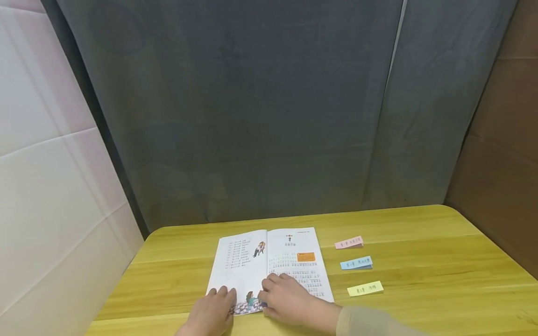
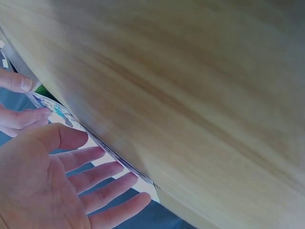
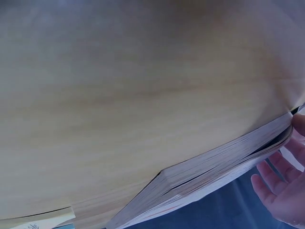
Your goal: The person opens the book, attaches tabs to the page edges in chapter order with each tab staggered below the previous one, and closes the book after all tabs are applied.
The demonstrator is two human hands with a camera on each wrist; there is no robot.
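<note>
The bench [image 1: 420, 261] is of yellow wood with a visible grain and rounded far corners. Behind it hangs a dark grey curtain [image 1: 252, 116]. On the left stands a wall of pale padded panels [image 1: 46, 186], and on the right a brown board [image 1: 504, 163].

On the bench lies 1 book [image 1: 269, 266], open and flat, near the front edge and a little left of the middle. Its 2 pages show printed text and small colour drawings.

To the right of the book, apart from it, lie 3 paper labels in a column: 1 pink label [image 1: 349, 243] farthest away, 1 blue label [image 1: 356, 263] in the middle and 1 yellow label [image 1: 365, 289] nearest. Each has handwriting, too small to read.

2 hands are in view. The left hand [image 1: 214, 310] rests on the lower corner of the left page; its fingers [image 2: 102, 171] are straight and spread wide and hold nothing. The right hand [image 1: 286, 298] lies flat on the lower part of the right page beside the fold, its fingers [image 3: 269, 183] relaxed and open, pressing on the paper. In the right wrist view the edges of the pages show as a thick stack.
</note>
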